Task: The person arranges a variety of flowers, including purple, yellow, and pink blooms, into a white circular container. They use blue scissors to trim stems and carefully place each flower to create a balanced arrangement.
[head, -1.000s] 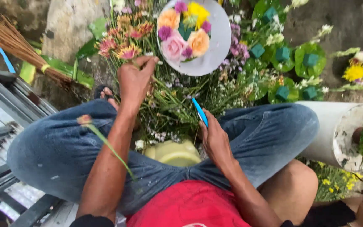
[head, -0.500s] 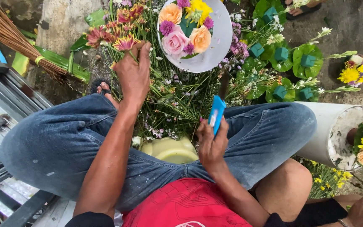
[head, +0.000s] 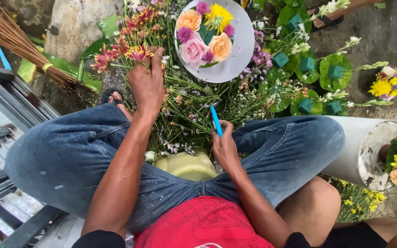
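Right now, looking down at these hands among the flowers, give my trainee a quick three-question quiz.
1. True or false: the left hand grips a red-and-yellow flower by its stem.
2. What does the right hand hold? A) scissors B) blue cutter C) ribbon
3. Fill in: the finished arrangement sits on a round white ____.

Key: 1 true; 2 B; 3 plate.
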